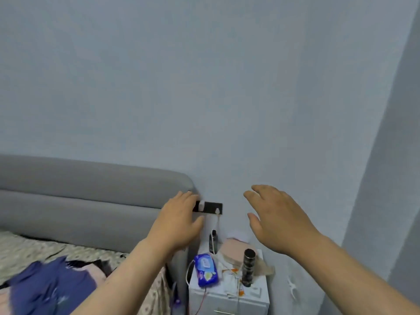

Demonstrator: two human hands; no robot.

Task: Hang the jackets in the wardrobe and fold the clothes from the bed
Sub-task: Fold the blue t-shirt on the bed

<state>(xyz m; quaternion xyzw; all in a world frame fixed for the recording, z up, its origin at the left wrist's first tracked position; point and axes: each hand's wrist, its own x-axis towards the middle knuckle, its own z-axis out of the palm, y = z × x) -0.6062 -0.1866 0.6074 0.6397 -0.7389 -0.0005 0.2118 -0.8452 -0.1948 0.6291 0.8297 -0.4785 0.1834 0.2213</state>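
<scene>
Both my arms reach forward in the air with nothing in them. My left hand (179,221) has relaxed fingers in front of the grey headboard's right end. My right hand (275,218) is spread, palm down, above the nightstand. At lower left, a blue garment (52,289) lies crumpled on the bed (25,253) with a pink garment (96,272) and dark cloth beside it. No wardrobe or jacket shows in this view.
A grey padded headboard (91,196) runs along the pale blue wall. A white nightstand (229,296) holds a blue wipes pack (206,269), a dark bottle (247,267), a small dark bottle (213,242) and folded pink cloth (234,248). A black socket strip (210,207) with cables sits on the wall.
</scene>
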